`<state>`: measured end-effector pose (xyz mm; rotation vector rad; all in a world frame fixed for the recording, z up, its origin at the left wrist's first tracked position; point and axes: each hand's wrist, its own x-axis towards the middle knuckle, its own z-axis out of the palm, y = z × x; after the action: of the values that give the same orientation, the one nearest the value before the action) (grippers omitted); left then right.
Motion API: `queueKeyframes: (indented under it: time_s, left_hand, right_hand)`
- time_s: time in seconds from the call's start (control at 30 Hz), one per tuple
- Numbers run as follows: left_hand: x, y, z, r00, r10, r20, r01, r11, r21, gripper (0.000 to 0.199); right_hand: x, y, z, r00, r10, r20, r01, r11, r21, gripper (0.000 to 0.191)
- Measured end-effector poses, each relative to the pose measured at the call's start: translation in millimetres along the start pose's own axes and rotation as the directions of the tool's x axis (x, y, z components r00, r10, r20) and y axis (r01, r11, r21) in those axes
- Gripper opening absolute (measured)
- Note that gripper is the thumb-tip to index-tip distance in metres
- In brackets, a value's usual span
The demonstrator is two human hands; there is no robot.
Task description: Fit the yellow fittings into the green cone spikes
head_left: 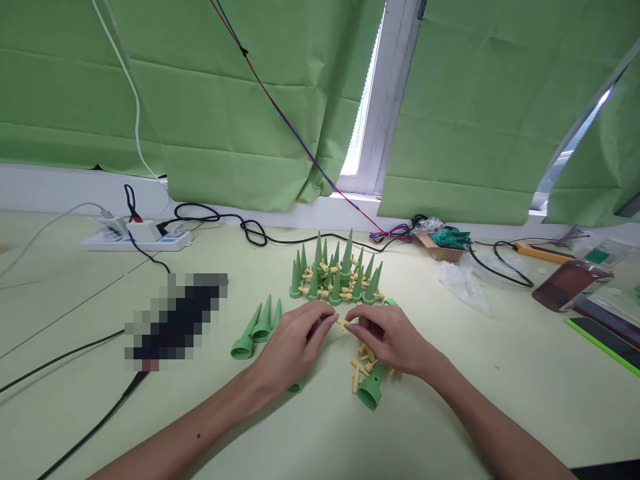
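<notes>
Between the fingertips of my left hand and my right hand is a small pale-yellow plastic valve fitting. Both hands are closed in a pinch, one at each end of it. Just under my right hand lie loose yellow fittings and a hollow green plastic spike. Beside my left hand, several green spikes rest on their sides, and another is partly hidden beneath the wrist. Beyond both hands, green spikes with yellow fittings attached stand upright in a cluster.
A blurred dark object with cables lies at left, before a white power strip. At right are a cardboard box, a plastic bag, a reddish-brown bottle and a green-edged phone. Black cable runs along the back.
</notes>
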<state>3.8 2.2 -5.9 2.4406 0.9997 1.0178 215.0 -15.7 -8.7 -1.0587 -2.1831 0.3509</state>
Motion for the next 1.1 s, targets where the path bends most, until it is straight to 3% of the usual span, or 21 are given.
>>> queueKeyframes:
  time_s: [0.5,0.8,1.1]
  left_hand:
    - [-1.7,1.5,0.1,0.999,0.008,-0.036,-0.009,0.999,-0.043,0.019]
    - [-1.4,1.7,0.4,1.0,-0.004,-0.022,0.003,0.998,-0.055,0.021]
    - [-2.4,0.8,1.6,0.998,0.054,-0.031,-0.055,0.998,-0.021,0.017]
  right_hand:
    - [0.8,-5.0,4.6,0.997,-0.035,-0.063,0.04,0.996,0.074,0.012]
    - [0.0,-4.0,8.7,0.998,0.02,-0.063,-0.013,0.994,0.111,0.015]
    - [2.1,-7.1,8.5,0.992,-0.061,-0.114,0.07,0.994,0.084,0.011]
